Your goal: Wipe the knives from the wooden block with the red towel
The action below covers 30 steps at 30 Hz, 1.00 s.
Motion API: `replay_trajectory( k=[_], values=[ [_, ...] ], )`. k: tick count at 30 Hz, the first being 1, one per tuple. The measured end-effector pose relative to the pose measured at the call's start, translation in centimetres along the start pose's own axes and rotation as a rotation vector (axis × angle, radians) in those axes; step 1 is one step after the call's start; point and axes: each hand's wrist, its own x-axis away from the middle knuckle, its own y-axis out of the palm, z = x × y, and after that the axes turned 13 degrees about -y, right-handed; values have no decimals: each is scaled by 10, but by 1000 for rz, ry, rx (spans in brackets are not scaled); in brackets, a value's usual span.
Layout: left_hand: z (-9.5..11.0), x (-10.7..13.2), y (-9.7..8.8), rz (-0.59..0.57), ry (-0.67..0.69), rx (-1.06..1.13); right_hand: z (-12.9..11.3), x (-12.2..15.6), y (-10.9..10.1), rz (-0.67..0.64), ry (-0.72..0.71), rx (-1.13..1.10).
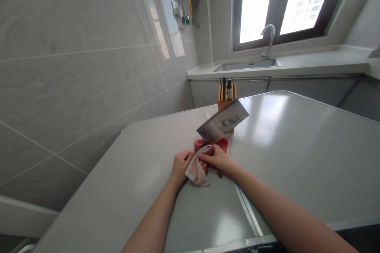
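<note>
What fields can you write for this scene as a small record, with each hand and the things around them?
Left hand: grips the pink-and-red cloth
Right hand: also on the cloth, near the dark handle of the cleaver
Cleaver blade: bare steel, tilted, angled away from the person
Surface: grey table
Behind: wooden knife block with two knives, steel sink, curved faucet, window
</note>
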Motion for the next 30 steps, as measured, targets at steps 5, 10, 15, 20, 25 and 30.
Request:
replay_trajectory(
  k=[5,10,15,20,25,30],
  values=[
    [-1,0,0,-5,7,0,2,0,0,7,-14,10],
    [1,0,0,-10,0,9,1,0,1,13,-13,8],
    [1,1,0,-4,-2,6,1,0,1,11,-3,-1],
    [1,0,1,1,-8,3,-2,0,1,10,-1,-8],
    [1,0,1,4,-8,-1,-1,0,0,4,2,4],
    [1,0,0,1,-5,-2,0,0,0,3,-13,-8]
  ],
)
